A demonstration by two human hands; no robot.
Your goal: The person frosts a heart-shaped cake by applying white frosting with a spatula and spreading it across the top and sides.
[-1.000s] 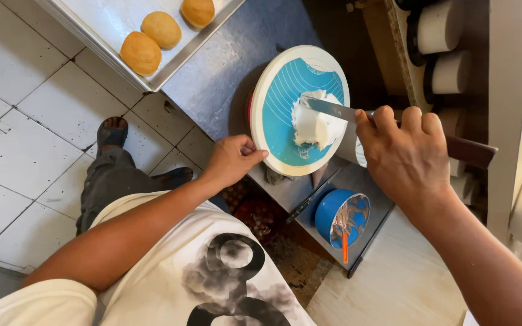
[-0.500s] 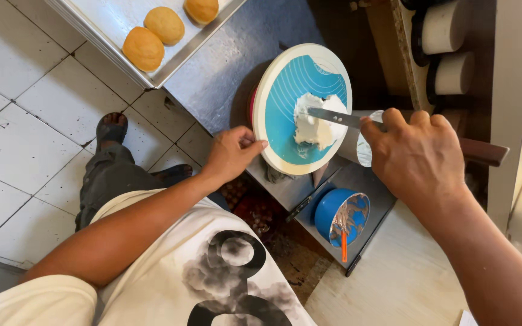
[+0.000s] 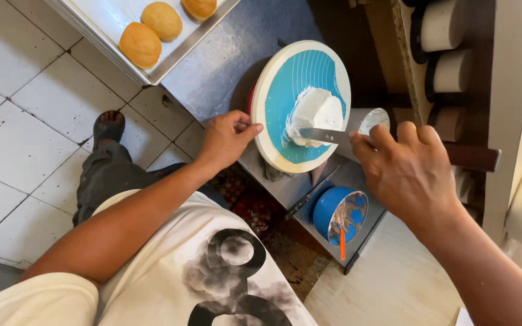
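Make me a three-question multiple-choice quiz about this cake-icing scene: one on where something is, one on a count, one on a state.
1. Where is the left hand?
A. On the turntable's edge
B. Inside the blue bowl
C. On the baking tray

2. How many golden buns show on the tray?
A. One
B. Three
C. Six

3. What is the state of the small cake?
A. Bare
B. Covered in white icing
C. Sliced in half

Answers:
1 A, its fingers grip the rim of the turntable.
2 B, three buns are in view.
3 B, white icing coats it where the spatula in the right hand touches.
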